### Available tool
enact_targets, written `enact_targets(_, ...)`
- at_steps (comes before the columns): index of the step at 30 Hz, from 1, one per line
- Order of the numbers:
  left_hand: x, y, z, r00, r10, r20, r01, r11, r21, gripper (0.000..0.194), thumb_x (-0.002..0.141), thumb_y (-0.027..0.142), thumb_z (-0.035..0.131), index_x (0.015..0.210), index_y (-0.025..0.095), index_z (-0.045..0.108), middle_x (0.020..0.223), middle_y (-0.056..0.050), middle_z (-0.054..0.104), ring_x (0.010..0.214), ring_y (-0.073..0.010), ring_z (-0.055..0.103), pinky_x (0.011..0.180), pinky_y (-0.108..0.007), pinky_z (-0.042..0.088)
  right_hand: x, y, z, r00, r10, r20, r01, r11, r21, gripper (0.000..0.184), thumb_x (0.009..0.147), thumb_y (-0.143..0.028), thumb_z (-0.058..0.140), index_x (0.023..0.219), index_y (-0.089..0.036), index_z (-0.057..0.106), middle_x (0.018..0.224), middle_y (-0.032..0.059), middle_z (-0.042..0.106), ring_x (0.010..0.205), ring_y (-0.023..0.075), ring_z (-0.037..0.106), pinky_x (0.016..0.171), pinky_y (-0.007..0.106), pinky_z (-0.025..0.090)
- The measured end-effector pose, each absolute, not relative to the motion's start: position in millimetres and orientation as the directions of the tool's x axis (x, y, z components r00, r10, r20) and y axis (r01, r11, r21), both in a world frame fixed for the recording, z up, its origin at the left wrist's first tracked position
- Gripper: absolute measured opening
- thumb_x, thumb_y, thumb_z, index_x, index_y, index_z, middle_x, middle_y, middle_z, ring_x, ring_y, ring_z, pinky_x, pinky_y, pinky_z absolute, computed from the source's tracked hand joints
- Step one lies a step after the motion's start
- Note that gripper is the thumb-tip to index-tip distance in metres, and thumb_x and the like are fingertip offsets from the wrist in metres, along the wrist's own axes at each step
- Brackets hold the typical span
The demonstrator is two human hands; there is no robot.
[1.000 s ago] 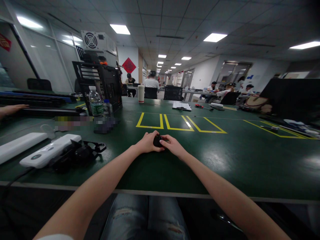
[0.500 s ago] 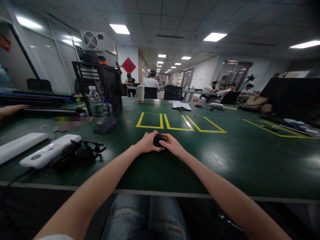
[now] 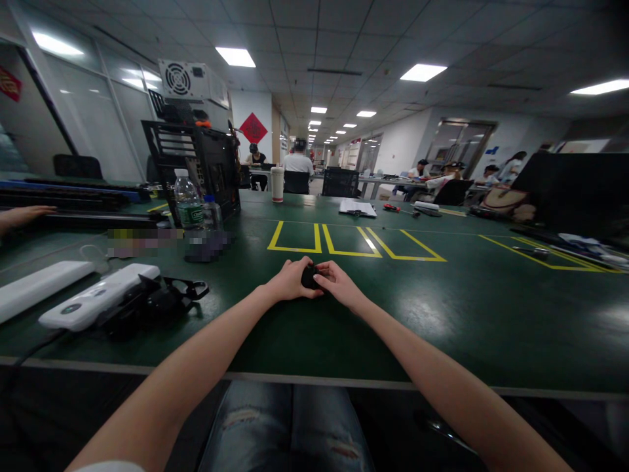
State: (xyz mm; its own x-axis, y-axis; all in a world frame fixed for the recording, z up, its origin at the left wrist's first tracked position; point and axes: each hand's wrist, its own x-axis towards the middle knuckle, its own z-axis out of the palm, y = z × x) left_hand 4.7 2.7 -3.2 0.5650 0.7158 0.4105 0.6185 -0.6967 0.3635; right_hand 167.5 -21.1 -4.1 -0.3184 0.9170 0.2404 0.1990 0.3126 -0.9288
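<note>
Between my two hands, low over the green table (image 3: 314,341), is a small dark object (image 3: 308,278), black and rounded; its kind I cannot make out. My left hand (image 3: 291,279) wraps round its left side, thumb below and fingers above. From the right, the fingertips and thumb of my right hand (image 3: 338,283) press on the same object. Most of its surface is hidden by the fingers. Just beyond the hands, yellow tape (image 3: 295,250) marks several outlines on the tabletop.
To the left lie a white power strip-like device (image 3: 98,298) and black straps (image 3: 157,298). Farther back stand a water bottle (image 3: 188,203), a black computer case (image 3: 216,167) and a white cup (image 3: 277,185). A clipboard (image 3: 357,208) and a screwdriver (image 3: 392,208) lie beyond the tape. Another person's hand (image 3: 24,215) rests far left.
My hands and the dark object stay almost in place, with only a slight shift of the right fingers. In the far right background, a person has come into view.
</note>
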Motion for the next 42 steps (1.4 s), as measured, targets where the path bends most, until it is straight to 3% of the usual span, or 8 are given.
enact_targets(5, 3.8, 2.7, -3.1, 0.57, 0.719, 0.398, 0.618, -0.694, 0.369, 0.061, 0.056, 0.058, 0.056, 0.099, 0.019, 0.042, 0.094, -0.005, 0.053, 0.083, -0.0226, 0.05, 0.075, -0.035, 0.034, 170.2, -20.6, -6.8, -0.352, 0.914, 0.204, 0.254, 0.303, -0.919, 0.03, 0.073, -0.032, 0.052, 0.099, -0.018, 0.046, 0.099, 0.0064, 0.052, 0.087, 0.0167, 0.054, 0.076, 0.036, 0.045)
enact_targets(13, 3.2, 2.4, -2.4, 0.585, 0.696, 0.417, 0.599, -0.717, 0.355, 0.059, 0.058, 0.056, 0.056, 0.101, 0.02, 0.041, 0.093, -0.004, 0.053, 0.084, -0.022, 0.05, 0.077, -0.036, 0.034, 168.9, -20.7, -4.8, -0.341, 0.889, 0.305, 0.168, 0.377, -0.911, 0.019, 0.073, -0.031, 0.051, 0.085, -0.018, 0.047, 0.087, 0.0017, 0.053, 0.081, 0.0141, 0.055, 0.074, 0.032, 0.046)
enact_targets(21, 4.9, 5.8, -6.2, 0.562, 0.713, 0.419, 0.626, -0.698, 0.348, 0.06, 0.055, 0.057, 0.058, 0.098, 0.019, 0.042, 0.092, -0.005, 0.053, 0.082, -0.0221, 0.051, 0.076, -0.035, 0.035, 169.2, -19.5, -6.0, -0.324, 0.921, 0.214, 0.226, 0.295, -0.928, 0.032, 0.071, -0.03, 0.054, 0.1, -0.017, 0.047, 0.099, 0.0069, 0.053, 0.087, 0.016, 0.054, 0.079, 0.035, 0.043)
enact_targets(24, 4.5, 4.0, -3.5, 0.574, 0.706, 0.415, 0.613, -0.706, 0.354, 0.059, 0.056, 0.057, 0.057, 0.098, 0.019, 0.041, 0.091, -0.004, 0.053, 0.081, -0.0215, 0.051, 0.077, -0.036, 0.034, 168.6, -24.3, -1.7, -0.35, 0.91, 0.224, 0.203, 0.307, -0.93, 0.029, 0.07, -0.028, 0.056, 0.095, -0.018, 0.046, 0.094, 0.0051, 0.053, 0.082, 0.0158, 0.055, 0.073, 0.034, 0.046)
enact_targets(29, 3.6, 0.1, -0.2, 0.57, 0.716, 0.403, 0.611, -0.697, 0.375, 0.058, 0.057, 0.055, 0.057, 0.1, 0.02, 0.041, 0.094, -0.004, 0.053, 0.083, -0.0219, 0.05, 0.078, -0.036, 0.034, 167.3, -26.5, 2.1, -0.352, 0.883, 0.31, 0.15, 0.38, -0.913, 0.016, 0.073, -0.027, 0.052, 0.085, -0.017, 0.048, 0.086, 0.002, 0.053, 0.083, 0.0137, 0.055, 0.077, 0.032, 0.044)
enact_targets(36, 4.4, -0.3, -0.2, 0.549, 0.745, 0.379, 0.63, -0.666, 0.398, 0.059, 0.055, 0.055, 0.058, 0.099, 0.019, 0.042, 0.093, -0.005, 0.053, 0.084, -0.0233, 0.049, 0.075, -0.035, 0.035, 169.5, -21.4, -4.4, -0.307, 0.928, 0.212, 0.234, 0.289, -0.928, 0.03, 0.073, -0.029, 0.052, 0.1, -0.017, 0.047, 0.1, 0.0067, 0.053, 0.09, 0.0163, 0.053, 0.081, 0.036, 0.042)
enact_targets(42, 4.8, 1.0, -1.5, 0.559, 0.729, 0.394, 0.621, -0.683, 0.383, 0.059, 0.055, 0.055, 0.059, 0.098, 0.019, 0.043, 0.093, -0.004, 0.053, 0.084, -0.0221, 0.051, 0.079, -0.036, 0.033, 170.1, -23.3, -2.9, -0.353, 0.897, 0.266, 0.174, 0.342, -0.923, 0.025, 0.07, -0.028, 0.056, 0.091, -0.018, 0.047, 0.091, 0.0031, 0.053, 0.081, 0.0142, 0.055, 0.074, 0.034, 0.045)
